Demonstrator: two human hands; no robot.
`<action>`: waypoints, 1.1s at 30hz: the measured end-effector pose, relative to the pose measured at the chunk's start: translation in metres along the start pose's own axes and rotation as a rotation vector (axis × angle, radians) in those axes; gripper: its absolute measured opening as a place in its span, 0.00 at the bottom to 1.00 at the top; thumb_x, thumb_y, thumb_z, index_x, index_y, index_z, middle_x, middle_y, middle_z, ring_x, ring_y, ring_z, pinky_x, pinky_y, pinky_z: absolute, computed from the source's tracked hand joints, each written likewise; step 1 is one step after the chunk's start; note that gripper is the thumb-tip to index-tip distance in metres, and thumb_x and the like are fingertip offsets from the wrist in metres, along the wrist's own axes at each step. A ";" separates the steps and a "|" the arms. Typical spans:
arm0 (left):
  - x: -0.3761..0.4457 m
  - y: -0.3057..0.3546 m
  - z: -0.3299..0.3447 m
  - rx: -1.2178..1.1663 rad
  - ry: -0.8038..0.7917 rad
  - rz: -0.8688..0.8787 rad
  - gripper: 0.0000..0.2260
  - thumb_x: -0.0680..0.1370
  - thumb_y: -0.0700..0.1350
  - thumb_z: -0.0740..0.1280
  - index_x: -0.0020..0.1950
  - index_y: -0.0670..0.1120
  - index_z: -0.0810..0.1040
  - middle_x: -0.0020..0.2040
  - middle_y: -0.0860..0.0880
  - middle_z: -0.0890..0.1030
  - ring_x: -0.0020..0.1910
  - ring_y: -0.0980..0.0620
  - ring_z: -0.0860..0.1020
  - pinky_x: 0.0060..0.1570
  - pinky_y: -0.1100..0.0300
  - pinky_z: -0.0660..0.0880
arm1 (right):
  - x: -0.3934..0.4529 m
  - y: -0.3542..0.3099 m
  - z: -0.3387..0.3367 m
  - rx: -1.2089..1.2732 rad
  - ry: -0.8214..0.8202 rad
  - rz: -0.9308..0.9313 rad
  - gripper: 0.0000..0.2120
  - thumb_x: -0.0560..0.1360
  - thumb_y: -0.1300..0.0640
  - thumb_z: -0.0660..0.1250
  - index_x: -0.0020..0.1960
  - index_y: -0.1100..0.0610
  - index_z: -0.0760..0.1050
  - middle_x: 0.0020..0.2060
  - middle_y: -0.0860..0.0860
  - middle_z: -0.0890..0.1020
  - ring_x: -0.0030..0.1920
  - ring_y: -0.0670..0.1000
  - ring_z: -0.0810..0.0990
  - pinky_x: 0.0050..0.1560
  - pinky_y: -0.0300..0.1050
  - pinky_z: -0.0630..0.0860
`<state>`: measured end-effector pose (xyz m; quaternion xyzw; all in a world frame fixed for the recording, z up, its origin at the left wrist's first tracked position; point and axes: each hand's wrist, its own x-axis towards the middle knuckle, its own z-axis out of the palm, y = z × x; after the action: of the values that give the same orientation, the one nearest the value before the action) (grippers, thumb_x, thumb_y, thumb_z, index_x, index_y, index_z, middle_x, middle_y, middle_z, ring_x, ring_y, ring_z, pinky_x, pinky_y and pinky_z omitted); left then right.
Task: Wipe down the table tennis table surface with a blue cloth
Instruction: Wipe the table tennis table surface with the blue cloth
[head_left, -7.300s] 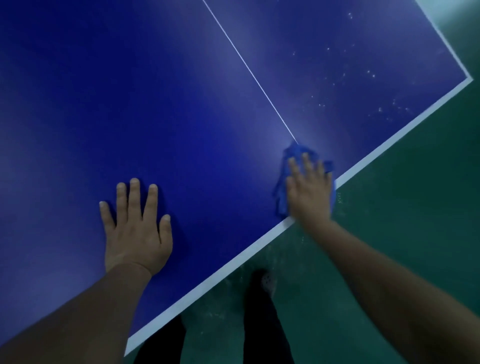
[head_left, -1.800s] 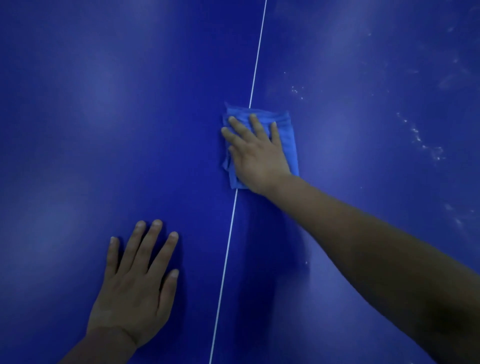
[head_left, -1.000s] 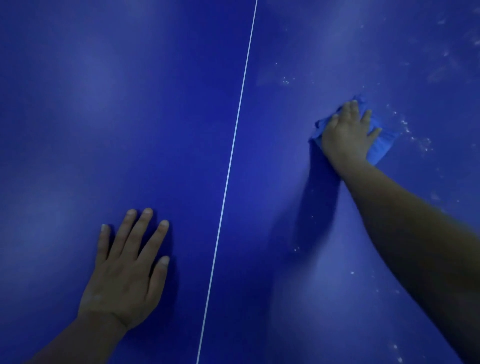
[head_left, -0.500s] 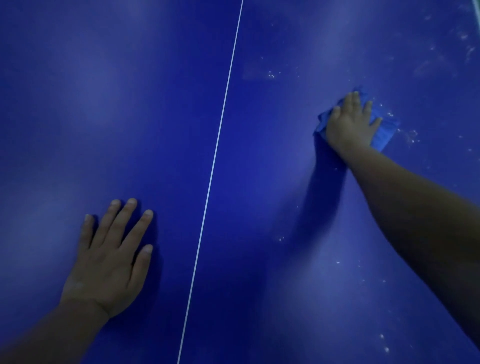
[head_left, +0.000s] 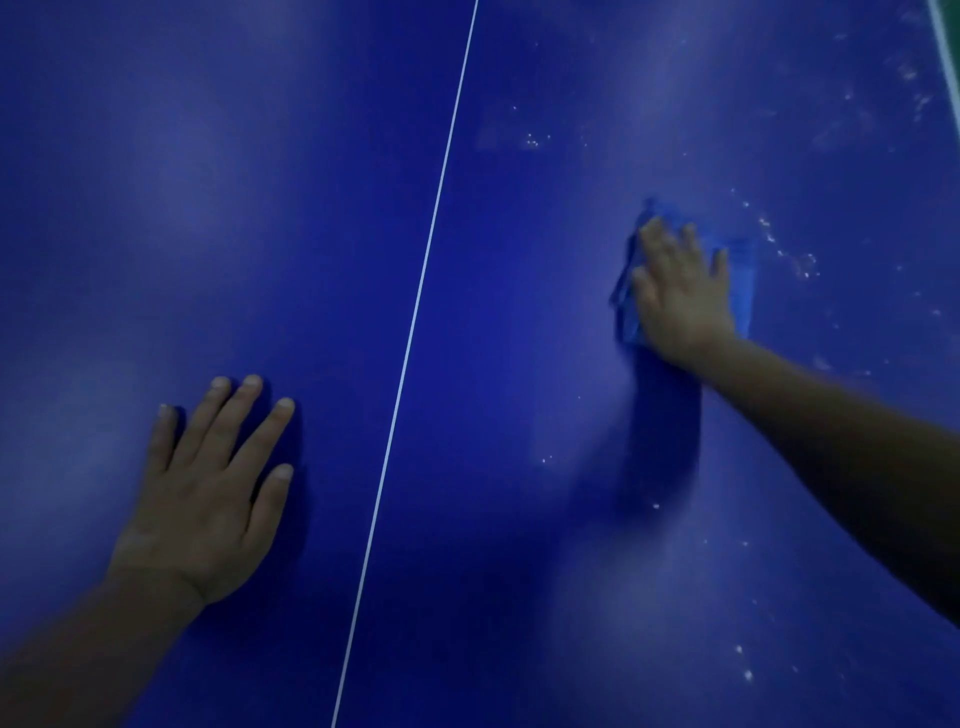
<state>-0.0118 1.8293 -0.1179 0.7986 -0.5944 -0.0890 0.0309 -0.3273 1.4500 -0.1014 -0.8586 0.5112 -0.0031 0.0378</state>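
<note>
1. The right hand (head_left: 680, 296) lies flat on the blue cloth (head_left: 744, 280), fingers (head_left: 657, 241) spread wide and straight, pressing it onto the counter (head_left: 208, 208) rather than gripping it. The cloth sits right of the white centre line (head_left: 415, 306), out toward the counter's far right corner.

2. The left hand (head_left: 208, 488) rests palm-down on the bare counter left of the centre line, fingers straight and slightly fanned, holding nothing. It looks like a brace while the other arm reaches.

3. Progress, as a judgement: the task is partway done. The half left of the line shows no specks and only soft glare, so it reads as either wiped or never dirty.

4. Work plainly remains on the right half. White specks (head_left: 789, 260) lie just beside the cloth's right edge, more (head_left: 532, 140) sit farther up near the line, smears (head_left: 914, 98) run along the right edge, and a few crumbs (head_left: 743, 665) lie toward the near edge.

5. Hard to make out: most of the cloth is hidden under the hand, so its folding cannot be told. Only a sliver of the counter's right edge stripe (head_left: 943, 47) shows at the top corner; the near and far edges are cut off. Dim light and motion blur soften the right hand's outline.
</note>
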 end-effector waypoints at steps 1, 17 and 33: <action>0.000 0.000 0.000 0.001 0.003 -0.002 0.28 0.83 0.56 0.45 0.78 0.43 0.65 0.80 0.42 0.61 0.80 0.41 0.55 0.74 0.33 0.52 | -0.032 -0.018 0.003 -0.013 -0.003 -0.180 0.31 0.80 0.45 0.46 0.79 0.58 0.60 0.78 0.55 0.65 0.77 0.65 0.60 0.71 0.76 0.54; -0.001 0.003 0.000 -0.007 0.033 -0.020 0.28 0.83 0.56 0.47 0.79 0.45 0.63 0.80 0.42 0.60 0.80 0.42 0.54 0.77 0.37 0.48 | -0.026 -0.100 0.010 -0.008 -0.044 -0.333 0.30 0.81 0.45 0.44 0.80 0.52 0.59 0.79 0.49 0.62 0.79 0.62 0.55 0.73 0.74 0.49; -0.001 0.004 -0.001 0.011 0.032 -0.025 0.28 0.82 0.55 0.47 0.80 0.46 0.61 0.81 0.43 0.58 0.81 0.42 0.53 0.77 0.38 0.47 | -0.029 -0.147 0.008 -0.015 -0.068 -0.252 0.27 0.84 0.47 0.48 0.82 0.49 0.52 0.81 0.46 0.55 0.81 0.59 0.49 0.75 0.71 0.45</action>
<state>-0.0159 1.8284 -0.1159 0.8074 -0.5844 -0.0732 0.0350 -0.2122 1.5458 -0.0983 -0.9160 0.3975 0.0253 0.0480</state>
